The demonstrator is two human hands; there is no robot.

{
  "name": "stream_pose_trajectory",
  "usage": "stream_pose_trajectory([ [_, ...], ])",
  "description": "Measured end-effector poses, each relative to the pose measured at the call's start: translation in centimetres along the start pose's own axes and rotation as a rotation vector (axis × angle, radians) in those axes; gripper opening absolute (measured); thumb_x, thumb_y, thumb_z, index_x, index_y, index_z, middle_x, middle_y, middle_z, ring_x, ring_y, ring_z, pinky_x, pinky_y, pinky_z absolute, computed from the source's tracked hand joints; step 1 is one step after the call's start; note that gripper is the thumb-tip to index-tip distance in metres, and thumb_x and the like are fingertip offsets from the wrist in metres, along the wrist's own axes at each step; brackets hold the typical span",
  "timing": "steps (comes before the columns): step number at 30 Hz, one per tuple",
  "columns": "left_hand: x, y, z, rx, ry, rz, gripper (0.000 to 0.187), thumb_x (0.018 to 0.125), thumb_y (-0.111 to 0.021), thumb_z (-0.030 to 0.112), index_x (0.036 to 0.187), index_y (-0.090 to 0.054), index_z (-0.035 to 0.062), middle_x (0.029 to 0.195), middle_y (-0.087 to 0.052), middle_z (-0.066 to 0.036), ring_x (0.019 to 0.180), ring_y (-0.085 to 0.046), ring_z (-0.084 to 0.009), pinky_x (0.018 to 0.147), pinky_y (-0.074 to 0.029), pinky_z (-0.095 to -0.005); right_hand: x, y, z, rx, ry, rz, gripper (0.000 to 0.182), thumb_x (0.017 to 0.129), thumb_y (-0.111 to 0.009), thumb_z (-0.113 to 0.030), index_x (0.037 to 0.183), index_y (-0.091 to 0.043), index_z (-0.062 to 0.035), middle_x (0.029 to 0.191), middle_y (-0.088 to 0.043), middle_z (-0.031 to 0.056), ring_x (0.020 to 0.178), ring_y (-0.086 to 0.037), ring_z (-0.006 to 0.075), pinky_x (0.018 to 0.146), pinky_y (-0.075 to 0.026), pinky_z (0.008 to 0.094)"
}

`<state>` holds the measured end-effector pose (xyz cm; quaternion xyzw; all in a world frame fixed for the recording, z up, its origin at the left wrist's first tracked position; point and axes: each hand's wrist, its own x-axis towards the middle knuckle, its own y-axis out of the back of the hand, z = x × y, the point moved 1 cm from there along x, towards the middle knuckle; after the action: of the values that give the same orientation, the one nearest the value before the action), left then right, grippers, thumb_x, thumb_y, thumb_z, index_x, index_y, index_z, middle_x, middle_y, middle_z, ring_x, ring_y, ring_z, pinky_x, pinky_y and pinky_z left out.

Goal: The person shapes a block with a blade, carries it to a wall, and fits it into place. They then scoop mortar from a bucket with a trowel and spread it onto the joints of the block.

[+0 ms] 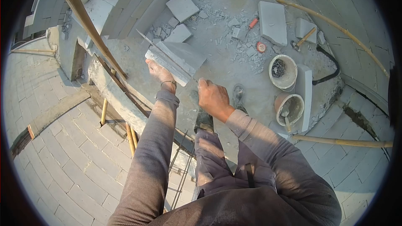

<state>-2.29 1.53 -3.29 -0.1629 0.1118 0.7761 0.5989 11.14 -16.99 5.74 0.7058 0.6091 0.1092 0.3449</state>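
A pale grey lightweight block (188,55) is tilted up in front of me, above the floor. My left hand (160,73) grips the near left edge of it, fingers wrapped round the underside. Closed near the block's lower right corner, my right hand (214,99) holds a saw by its handle, which the fingers mostly hide. The saw's long thin blade (147,38) runs along a cut line in the block, its tip sticking out past the far upper left edge. Its teeth are too small to make out.
Broken block pieces (183,6) and rubble (247,50) lie on the floor ahead. At right stand two buckets (283,72), a trowel (285,112) in the nearer. A hammer (305,37), tape measure (261,47) and upright slab (307,96) are near. A wooden pole (90,21) slants at left.
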Motion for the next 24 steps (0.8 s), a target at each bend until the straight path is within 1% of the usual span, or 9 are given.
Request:
stream_pose_trajectory([
  [4, 0.7, 0.1, -0.9, 0.168, -0.034, 0.059, 0.072, 0.109, -0.033, 0.061, 0.143, -0.052, 0.0013, 0.135, -0.062, -0.015, 0.12, -0.063, -0.0309, 0.102, -0.053, -0.0437, 0.6, 0.1, -0.4, -0.035, -0.032, -0.064, 0.022, 0.086, -0.058, -0.005, 0.106, -0.057, 0.0031, 0.087, -0.069, 0.026, 0.079, -0.072, 0.0442, 0.071, -0.057, 0.0531],
  [6, -0.3, -0.5, 0.5, 0.076, -0.011, 0.03, 0.071, 0.109, -0.033, 0.061, 0.143, -0.052, 0.0007, 0.134, -0.062, -0.015, 0.119, -0.063, -0.0306, 0.102, -0.053, -0.0433, 1.8, 0.4, 0.4, -0.074, -0.056, -0.245, 0.019, 0.09, -0.058, -0.009, 0.104, -0.056, 0.0032, 0.08, -0.069, 0.0277, 0.077, -0.071, 0.0466, 0.07, -0.056, 0.0529],
  [10, -0.4, -0.2, 0.4, -0.046, -0.009, -0.011, 0.07, 0.109, -0.033, 0.059, 0.142, -0.052, -0.0003, 0.132, -0.063, -0.015, 0.117, -0.064, -0.03, 0.102, -0.053, -0.0418, 3.3, 2.5, 0.7, 0.115, -0.074, -0.101, 0.023, 0.096, -0.06, -0.017, 0.102, -0.055, 0.0054, 0.07, -0.063, 0.0295, 0.072, -0.066, 0.0511, 0.065, -0.053, 0.0565],
  [12, 0.2, 0.2, -0.5, 0.014, -0.005, 0.008, 0.07, 0.109, -0.033, 0.059, 0.143, -0.051, -0.0001, 0.134, -0.062, -0.015, 0.119, -0.063, -0.0298, 0.102, -0.053, -0.0417, 3.6, 3.1, 0.7, 0.264, -0.056, 0.11, 0.027, 0.098, -0.061, -0.021, 0.104, -0.055, 0.0047, 0.076, -0.067, 0.0316, 0.077, -0.069, 0.0517, 0.072, -0.055, 0.0569],
  [13, 0.3, 0.6, -0.8, 0.072, 0.0, 0.015, 0.071, 0.109, -0.032, 0.059, 0.144, -0.051, 0.0001, 0.135, -0.061, -0.015, 0.12, -0.063, -0.0296, 0.103, -0.052, -0.0416, 3.4, 2.6, 1.1, 0.268, -0.062, 0.102, 0.027, 0.098, -0.061, -0.021, 0.104, -0.055, 0.0047, 0.076, -0.067, 0.0316, 0.077, -0.069, 0.0517, 0.072, -0.055, 0.0569],
  [15, 0.8, 1.0, -1.5, 0.044, -0.003, 0.026, 0.071, 0.109, -0.032, 0.06, 0.144, -0.05, 0.0006, 0.137, -0.06, -0.015, 0.122, -0.061, -0.0298, 0.104, -0.052, -0.042, 3.8, 1.6, 2.3, 0.086, -0.108, -0.162, 0.026, 0.098, -0.061, -0.021, 0.101, -0.057, 0.0044, 0.075, -0.065, 0.0326, 0.076, -0.067, 0.0532, 0.072, -0.052, 0.0593],
  [18, 0.9, 0.3, -0.5, -0.019, 0.002, 0.0, 0.071, 0.109, -0.033, 0.06, 0.145, -0.049, 0.0014, 0.141, -0.058, -0.014, 0.125, -0.059, -0.0301, 0.106, -0.05, -0.0429, 4.9, 1.4, 4.5, 0.115, 0.02, -0.219, 0.028, 0.098, -0.061, -0.022, 0.1, -0.058, 0.0049, 0.076, -0.065, 0.0331, 0.077, -0.066, 0.0534, 0.071, -0.052, 0.0581],
  [21, -0.5, 0.2, 0.0, -0.013, 0.049, -0.001, 0.07, 0.109, -0.034, 0.06, 0.145, -0.049, 0.0018, 0.141, -0.058, -0.014, 0.126, -0.058, -0.0302, 0.107, -0.049, -0.0435, 5.7, 2.9, 3.2, 0.418, -0.125, -0.127, 0.032, 0.098, -0.062, -0.025, 0.101, -0.06, 0.007, 0.079, -0.065, 0.0339, 0.08, -0.065, 0.0544, 0.073, -0.051, 0.0574],
  [24, -0.4, -0.4, 0.2, 0.005, 0.022, 0.028, 0.068, 0.11, -0.034, 0.057, 0.145, -0.049, 0.0015, 0.14, -0.058, -0.014, 0.127, -0.056, -0.0291, 0.109, -0.046, -0.0426, 5.3, 2.7, 2.8, 0.334, -0.116, -0.034, 0.035, 0.098, -0.062, -0.026, 0.101, -0.06, 0.0087, 0.079, -0.065, 0.0344, 0.08, -0.065, 0.0553, 0.073, -0.05, 0.0575],
])
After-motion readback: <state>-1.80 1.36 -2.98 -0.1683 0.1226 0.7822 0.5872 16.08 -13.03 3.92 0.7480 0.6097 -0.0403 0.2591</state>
